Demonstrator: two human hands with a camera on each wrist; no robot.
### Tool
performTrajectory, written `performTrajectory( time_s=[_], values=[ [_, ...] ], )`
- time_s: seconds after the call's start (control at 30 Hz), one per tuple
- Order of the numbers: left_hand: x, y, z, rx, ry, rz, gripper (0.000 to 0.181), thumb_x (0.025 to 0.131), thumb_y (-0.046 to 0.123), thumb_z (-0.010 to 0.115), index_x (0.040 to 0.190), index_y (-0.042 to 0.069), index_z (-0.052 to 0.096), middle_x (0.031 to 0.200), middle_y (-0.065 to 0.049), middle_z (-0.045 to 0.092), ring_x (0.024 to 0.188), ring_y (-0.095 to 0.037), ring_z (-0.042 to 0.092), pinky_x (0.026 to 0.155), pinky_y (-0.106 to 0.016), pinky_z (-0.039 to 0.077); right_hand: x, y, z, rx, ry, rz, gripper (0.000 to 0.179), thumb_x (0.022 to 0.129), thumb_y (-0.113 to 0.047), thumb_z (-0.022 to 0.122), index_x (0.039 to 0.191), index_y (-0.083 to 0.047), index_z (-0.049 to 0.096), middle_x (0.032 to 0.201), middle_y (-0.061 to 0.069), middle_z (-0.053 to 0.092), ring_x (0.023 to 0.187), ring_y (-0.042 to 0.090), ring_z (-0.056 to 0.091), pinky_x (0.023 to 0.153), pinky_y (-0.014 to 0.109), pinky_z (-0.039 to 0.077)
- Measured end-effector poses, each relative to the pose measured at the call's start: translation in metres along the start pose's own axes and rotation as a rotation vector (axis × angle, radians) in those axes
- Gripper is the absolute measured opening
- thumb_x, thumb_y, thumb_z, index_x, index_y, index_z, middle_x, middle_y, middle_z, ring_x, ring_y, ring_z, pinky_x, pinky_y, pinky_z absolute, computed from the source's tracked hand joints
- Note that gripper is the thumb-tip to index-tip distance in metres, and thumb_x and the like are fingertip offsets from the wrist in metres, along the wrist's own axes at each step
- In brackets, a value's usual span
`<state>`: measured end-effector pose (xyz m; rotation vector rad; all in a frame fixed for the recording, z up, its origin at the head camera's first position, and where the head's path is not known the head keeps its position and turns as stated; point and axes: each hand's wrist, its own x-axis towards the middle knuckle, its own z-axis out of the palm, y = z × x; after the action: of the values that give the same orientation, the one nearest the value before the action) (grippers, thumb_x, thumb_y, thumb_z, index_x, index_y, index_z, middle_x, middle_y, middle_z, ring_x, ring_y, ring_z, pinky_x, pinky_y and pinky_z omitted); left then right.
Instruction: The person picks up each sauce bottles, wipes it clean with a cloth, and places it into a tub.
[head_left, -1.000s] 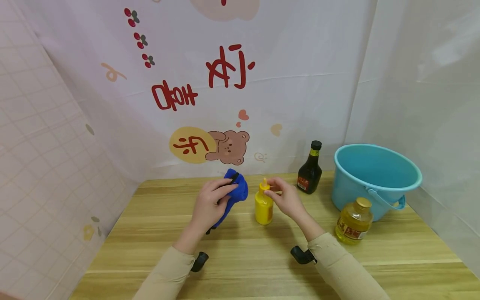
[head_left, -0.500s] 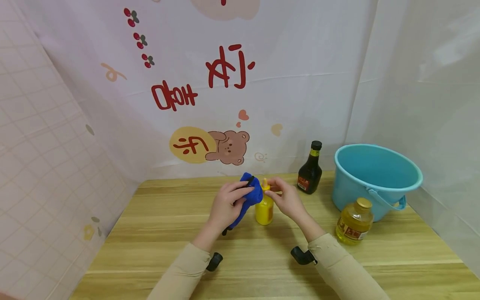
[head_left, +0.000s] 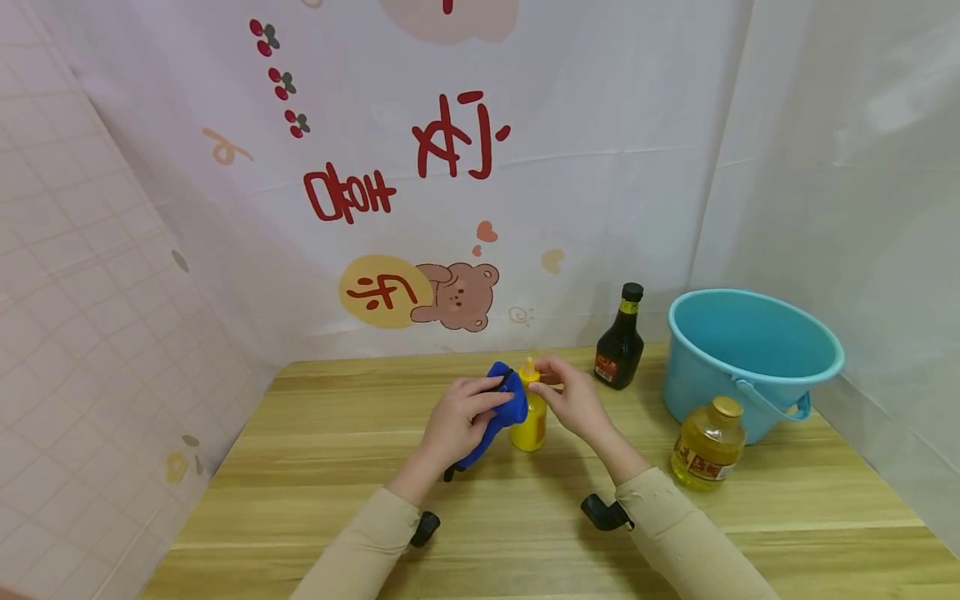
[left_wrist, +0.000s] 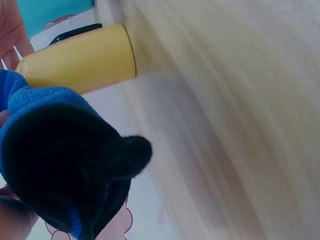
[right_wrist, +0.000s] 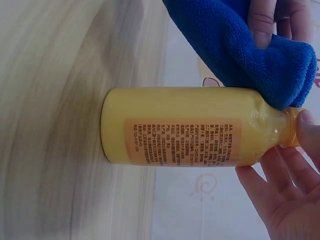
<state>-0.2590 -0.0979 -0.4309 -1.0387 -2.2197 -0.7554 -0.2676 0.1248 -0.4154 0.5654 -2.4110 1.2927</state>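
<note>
A yellow squeeze bottle (head_left: 529, 427) with a pointed nozzle stands upright on the table, its printed label showing in the right wrist view (right_wrist: 185, 142). My right hand (head_left: 576, 402) pinches it at the neck between thumb and fingers. My left hand (head_left: 459, 419) grips a bunched blue cloth (head_left: 510, 407) with black edging. In the right wrist view the cloth (right_wrist: 260, 60) touches the bottle's shoulder near the cap. From the left wrist, the rolled cloth (left_wrist: 55, 100) covers most of the left hand, and the bottle (left_wrist: 82, 57) lies just beyond it.
Behind and to the right stands a dark sauce bottle (head_left: 619, 342) with a black cap. A light blue bucket (head_left: 701, 367) is farther right, with a jar of yellow oil (head_left: 707, 450) in front of it. A printed white sheet (head_left: 600, 183) hangs behind the wooden table (head_left: 315, 433).
The left hand has moved right with the cloth, up against the yellow bottle, then slightly down it. The right hand has stayed at the bottle's neck.
</note>
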Motion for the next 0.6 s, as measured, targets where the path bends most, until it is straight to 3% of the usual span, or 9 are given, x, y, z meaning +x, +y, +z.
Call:
performTrajectory(
  time_s=[0.4, 0.6],
  values=[
    [-0.009, -0.001, -0.006, 0.009, -0.122, -0.032, 0.033, 0.085, -0.003, 0.074, 0.112, 0.016, 0.077, 0.129, -0.008, 0.065, 0.114, -0.033, 0.058, 0.093, -0.045, 0.051, 0.0, 0.0, -0.001, 0.003, -0.008, 0.013, 0.023, 0.092, -0.008, 0.069, 0.115, -0.003, 0.064, 0.11, 0.015, 0.069, 0.098, 0.032, 0.068, 0.079, 0.045, 0.058],
    [-0.021, -0.003, -0.002, 0.026, -0.217, 0.005, 0.033, 0.083, -0.003, 0.076, 0.11, 0.017, 0.078, 0.127, -0.009, 0.066, 0.109, -0.031, 0.06, 0.09, -0.043, 0.053, -0.001, -0.001, 0.0, -0.001, -0.007, 0.017, 0.023, 0.092, -0.008, 0.07, 0.115, -0.003, 0.064, 0.11, 0.014, 0.069, 0.097, 0.031, 0.069, 0.078, 0.044, 0.058]
  ],
)
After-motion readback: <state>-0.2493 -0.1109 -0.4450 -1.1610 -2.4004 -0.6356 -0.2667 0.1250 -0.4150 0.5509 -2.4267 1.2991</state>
